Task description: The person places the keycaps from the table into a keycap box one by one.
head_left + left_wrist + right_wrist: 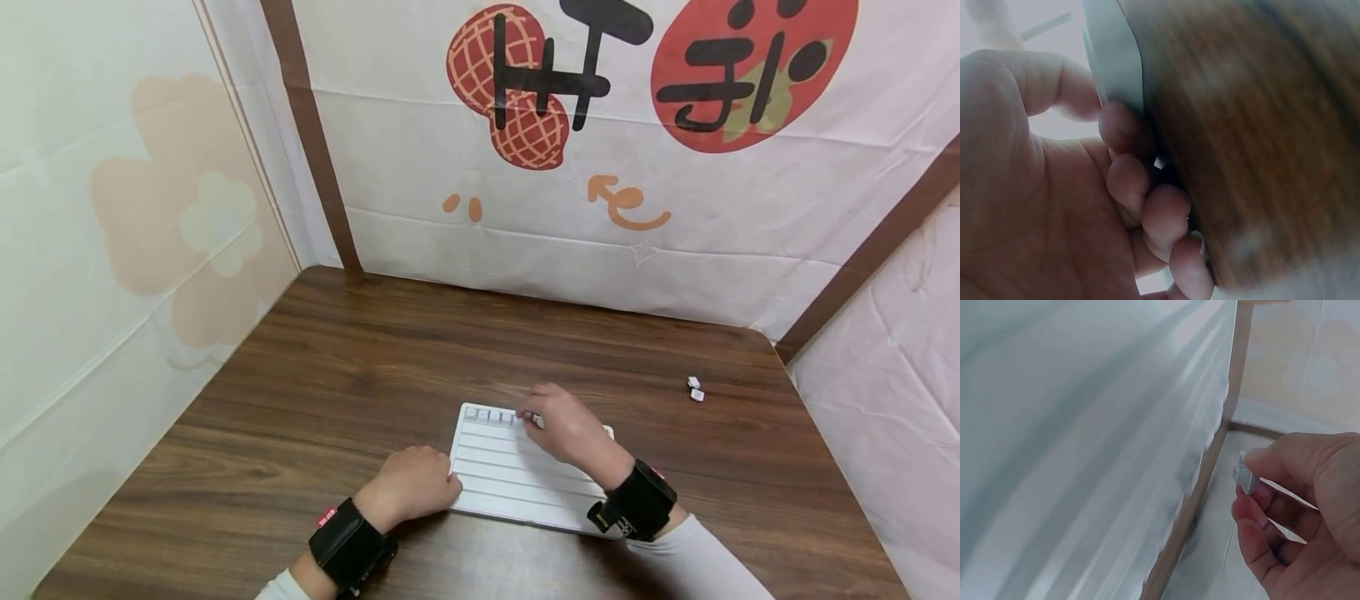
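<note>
A white ridged board [510, 479] lies flat on the table, its ridges running in parallel rows. Several small white blocks [483, 414] stand along its far row, toward the left end. My left hand [412, 485] grips the board's near left edge between thumb and curled index finger, as the left wrist view shows. Over the far row, my right hand [564, 427] pinches a small pale block [1247, 478] between thumb and fingertips. In the head view the right fingers partly cover that row, so whether the held block touches the board is unclear.
Two loose small white blocks [697, 396] lie on the brown wooden table [360, 358], to the right beyond the board. Printed fabric walls [405, 242] rise behind and at both sides of the table. Each wrist wears a black band [643, 502].
</note>
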A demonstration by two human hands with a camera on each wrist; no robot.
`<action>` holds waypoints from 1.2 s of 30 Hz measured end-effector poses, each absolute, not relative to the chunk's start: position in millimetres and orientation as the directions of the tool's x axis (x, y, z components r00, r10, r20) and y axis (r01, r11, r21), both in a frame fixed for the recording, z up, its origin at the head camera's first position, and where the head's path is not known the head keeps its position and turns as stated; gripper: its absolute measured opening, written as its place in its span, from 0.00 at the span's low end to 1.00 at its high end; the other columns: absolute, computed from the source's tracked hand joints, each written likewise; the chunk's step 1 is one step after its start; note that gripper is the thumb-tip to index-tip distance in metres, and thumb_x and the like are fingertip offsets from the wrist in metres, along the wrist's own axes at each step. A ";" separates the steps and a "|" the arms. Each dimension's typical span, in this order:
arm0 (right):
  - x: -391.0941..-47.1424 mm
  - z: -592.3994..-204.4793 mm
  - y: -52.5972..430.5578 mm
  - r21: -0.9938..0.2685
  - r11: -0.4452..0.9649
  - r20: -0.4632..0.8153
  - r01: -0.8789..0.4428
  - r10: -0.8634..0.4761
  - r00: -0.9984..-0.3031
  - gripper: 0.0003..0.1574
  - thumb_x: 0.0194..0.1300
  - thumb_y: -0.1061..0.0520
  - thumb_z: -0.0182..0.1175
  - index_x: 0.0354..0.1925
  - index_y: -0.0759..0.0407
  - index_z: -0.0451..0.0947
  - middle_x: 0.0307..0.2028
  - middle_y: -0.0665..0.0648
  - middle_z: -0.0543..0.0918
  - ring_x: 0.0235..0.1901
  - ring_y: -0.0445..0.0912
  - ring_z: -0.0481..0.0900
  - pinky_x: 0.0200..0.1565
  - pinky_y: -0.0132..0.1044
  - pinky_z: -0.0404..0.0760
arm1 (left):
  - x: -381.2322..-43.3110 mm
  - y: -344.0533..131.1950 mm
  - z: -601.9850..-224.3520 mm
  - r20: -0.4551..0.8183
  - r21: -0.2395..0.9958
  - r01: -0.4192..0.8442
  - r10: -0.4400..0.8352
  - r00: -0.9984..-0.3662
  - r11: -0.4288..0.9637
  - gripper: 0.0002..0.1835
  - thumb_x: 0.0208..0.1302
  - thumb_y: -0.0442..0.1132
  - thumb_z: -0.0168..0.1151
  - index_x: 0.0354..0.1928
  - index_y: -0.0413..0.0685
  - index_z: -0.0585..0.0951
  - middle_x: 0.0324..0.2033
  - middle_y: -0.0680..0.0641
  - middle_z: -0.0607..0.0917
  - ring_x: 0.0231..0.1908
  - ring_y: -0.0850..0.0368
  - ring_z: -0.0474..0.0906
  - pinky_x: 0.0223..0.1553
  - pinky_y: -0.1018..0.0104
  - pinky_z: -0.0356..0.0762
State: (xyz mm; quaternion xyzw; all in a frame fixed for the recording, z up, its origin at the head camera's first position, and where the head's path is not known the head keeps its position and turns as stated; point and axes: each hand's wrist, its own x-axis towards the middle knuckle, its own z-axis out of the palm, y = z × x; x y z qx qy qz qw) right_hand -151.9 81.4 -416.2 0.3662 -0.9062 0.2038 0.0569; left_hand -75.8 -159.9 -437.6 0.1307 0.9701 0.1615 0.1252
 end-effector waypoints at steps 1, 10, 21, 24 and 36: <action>-151.3 -416.7 76.9 -0.325 0.641 0.257 -0.696 -0.648 -0.717 0.06 0.62 0.64 0.68 0.38 0.56 0.87 0.37 0.51 0.83 0.40 0.45 0.80 0.40 0.38 0.80 | -75.9 -159.7 -437.6 -0.200 0.346 0.214 0.295 -0.934 0.913 0.14 0.60 0.44 0.55 0.21 0.45 0.78 0.24 0.49 0.79 0.27 0.53 0.73 0.29 0.49 0.74; -148.6 -422.0 38.1 -0.281 0.558 0.271 -0.781 -0.734 -0.622 0.07 0.61 0.66 0.67 0.38 0.58 0.86 0.38 0.52 0.85 0.42 0.47 0.83 0.44 0.38 0.81 | -77.1 -160.8 -437.9 -0.194 0.336 0.206 0.281 -0.940 0.919 0.13 0.60 0.44 0.55 0.24 0.43 0.81 0.26 0.47 0.81 0.29 0.49 0.78 0.31 0.46 0.76; -150.3 -429.2 8.0 -0.185 0.554 0.284 -0.812 -0.761 -0.584 0.05 0.60 0.63 0.68 0.35 0.54 0.85 0.35 0.51 0.82 0.37 0.44 0.83 0.39 0.35 0.80 | -76.8 -160.4 -437.8 -0.182 0.335 0.216 0.288 -0.940 0.917 0.13 0.59 0.45 0.55 0.22 0.45 0.78 0.23 0.49 0.79 0.27 0.50 0.76 0.29 0.46 0.74; -150.0 -428.7 4.9 -0.172 0.567 0.261 -0.806 -0.762 -0.592 0.05 0.61 0.62 0.68 0.36 0.54 0.85 0.36 0.51 0.81 0.39 0.45 0.82 0.41 0.36 0.80 | -76.7 -161.1 -438.5 -0.177 0.335 0.218 0.288 -0.941 0.917 0.13 0.59 0.45 0.56 0.23 0.44 0.79 0.24 0.48 0.80 0.28 0.48 0.77 0.30 0.46 0.75; -151.9 -431.4 2.4 -0.133 0.609 0.199 -0.782 -0.756 -0.623 0.07 0.62 0.64 0.65 0.37 0.53 0.85 0.38 0.52 0.81 0.40 0.47 0.82 0.43 0.38 0.80 | -76.7 -159.5 -436.8 -0.183 0.334 0.217 0.289 -0.940 0.917 0.14 0.59 0.45 0.56 0.27 0.40 0.82 0.25 0.46 0.81 0.28 0.47 0.78 0.30 0.46 0.75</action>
